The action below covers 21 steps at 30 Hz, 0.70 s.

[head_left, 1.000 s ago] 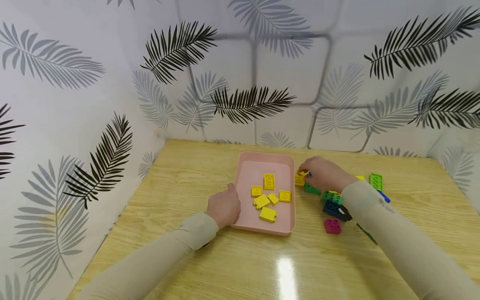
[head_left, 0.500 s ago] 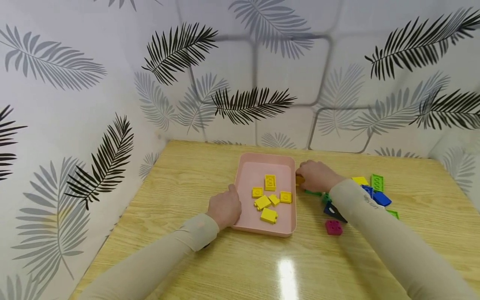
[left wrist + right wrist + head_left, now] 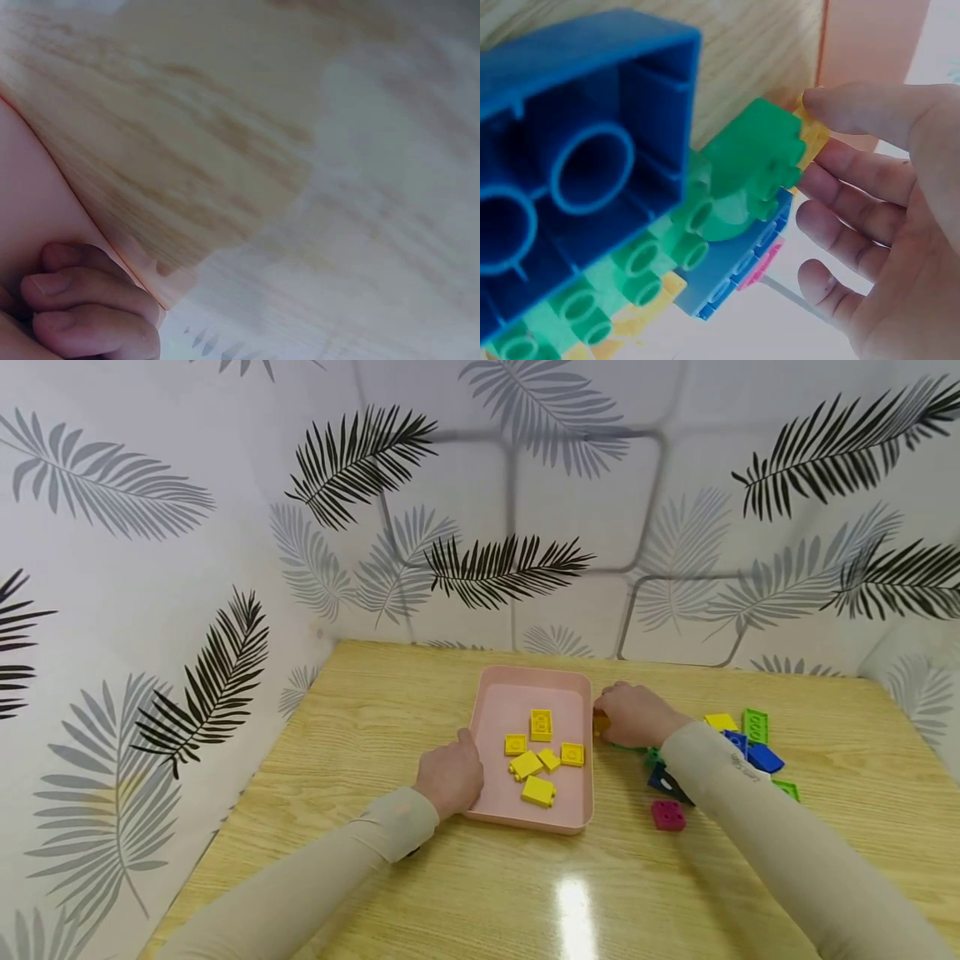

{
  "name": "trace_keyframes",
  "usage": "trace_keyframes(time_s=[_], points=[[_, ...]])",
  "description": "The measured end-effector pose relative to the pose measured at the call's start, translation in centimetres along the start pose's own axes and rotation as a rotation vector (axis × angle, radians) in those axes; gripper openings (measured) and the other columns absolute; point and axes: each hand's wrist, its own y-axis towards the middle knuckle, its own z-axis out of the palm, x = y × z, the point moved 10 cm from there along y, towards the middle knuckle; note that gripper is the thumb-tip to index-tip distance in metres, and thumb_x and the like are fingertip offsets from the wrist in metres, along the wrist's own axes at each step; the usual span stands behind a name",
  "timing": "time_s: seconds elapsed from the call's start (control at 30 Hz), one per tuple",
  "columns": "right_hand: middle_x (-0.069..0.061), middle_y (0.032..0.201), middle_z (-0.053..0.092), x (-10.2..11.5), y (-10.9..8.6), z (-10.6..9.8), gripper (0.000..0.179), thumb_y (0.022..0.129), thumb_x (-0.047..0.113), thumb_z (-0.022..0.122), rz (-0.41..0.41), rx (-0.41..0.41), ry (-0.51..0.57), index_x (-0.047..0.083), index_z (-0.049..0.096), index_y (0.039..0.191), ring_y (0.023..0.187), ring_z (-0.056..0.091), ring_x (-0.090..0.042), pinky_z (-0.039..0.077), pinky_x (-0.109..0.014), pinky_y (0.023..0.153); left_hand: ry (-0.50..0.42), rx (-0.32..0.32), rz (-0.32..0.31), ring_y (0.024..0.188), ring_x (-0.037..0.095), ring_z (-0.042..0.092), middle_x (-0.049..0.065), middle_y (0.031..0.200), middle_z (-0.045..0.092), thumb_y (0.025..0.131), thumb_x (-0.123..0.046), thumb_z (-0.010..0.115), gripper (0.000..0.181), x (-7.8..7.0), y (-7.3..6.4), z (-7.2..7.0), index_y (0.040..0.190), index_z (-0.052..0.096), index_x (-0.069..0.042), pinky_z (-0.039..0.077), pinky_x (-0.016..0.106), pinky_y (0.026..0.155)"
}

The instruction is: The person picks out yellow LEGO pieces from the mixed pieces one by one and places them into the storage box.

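A pink tray (image 3: 487,814) with several yellow toy bricks (image 3: 538,791) inside lies on the wooden table. My left hand (image 3: 452,774) grips the tray's left rim; its curled fingers (image 3: 97,322) show against the tray wall in the left wrist view. Just beyond the opposite side of the tray, my right hand (image 3: 637,714) pinches a yellow brick (image 3: 814,142) between thumb and fingertips. That brick is mostly covered by the hand in the head view. A green brick (image 3: 750,161) is right beside it in the right wrist view.
Under and around the right forearm lie loose bricks, among them a magenta brick (image 3: 668,815), a blue brick (image 3: 765,757) and a light green brick (image 3: 755,727). A large blue brick (image 3: 592,150) looms close in the right wrist view. A patterned wall (image 3: 525,610) stands behind the table.
My right hand has moved slightly down and left, toward the tray's right wall, and now holds a yellow brick there. Blue bricks right of the forearm show more. The left hand stays put.
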Motion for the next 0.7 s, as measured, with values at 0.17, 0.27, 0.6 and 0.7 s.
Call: trace_keyframes(time_s=[0.17, 0.27, 0.6, 0.7], points=[[-0.009, 0.111, 0.069, -0.4, -0.8, -0.8, 0.030, 0.086, 0.018, 0.075, 0.012, -0.018, 0.046, 0.009, 0.073, 0.114, 0.091, 0.062, -0.025, 0.053, -0.049, 0.090, 0.011, 0.001, 0.003, 0.057, 0.019, 0.061, 0.011, 0.077, 0.067, 0.104, -0.029, 0.048, 0.055, -0.1, 0.0, -0.1, 0.146, 0.038, 0.006, 0.056, 0.040, 0.059], [-0.011, 0.114, 0.069, -0.2, -1.4, -1.8, 0.031, 0.087, 0.018, 0.075, -0.004, -0.044, 0.055, 0.007, 0.073, 0.116, 0.094, 0.064, -0.026, 0.053, -0.048, 0.091, 0.018, 0.005, 0.002, 0.057, 0.019, 0.061, 0.011, 0.077, 0.067, 0.105, -0.028, 0.048, 0.056, -0.1, 0.0, 0.0, 0.147, 0.037, 0.007, 0.056, 0.040, 0.059], [-0.012, 0.114, 0.066, 2.2, -1.5, -4.2, 0.033, 0.091, 0.017, 0.073, -0.080, -0.070, 0.096, 0.003, 0.069, 0.122, 0.097, 0.063, -0.025, 0.053, -0.046, 0.093, 0.019, -0.001, -0.005, 0.055, 0.018, 0.060, 0.010, 0.075, 0.065, 0.104, -0.030, 0.049, 0.055, 0.0, 0.1, 0.1, 0.145, 0.038, 0.006, 0.055, 0.039, 0.057], [-0.012, 0.114, 0.066, 3.0, -1.3, -4.6, 0.033, 0.092, 0.018, 0.073, -0.097, -0.072, 0.107, 0.003, 0.069, 0.122, 0.098, 0.063, -0.025, 0.053, -0.045, 0.093, 0.025, -0.005, -0.001, 0.055, 0.018, 0.060, 0.010, 0.075, 0.066, 0.104, -0.029, 0.049, 0.056, -0.1, 0.0, 0.1, 0.146, 0.038, 0.006, 0.055, 0.039, 0.057]])
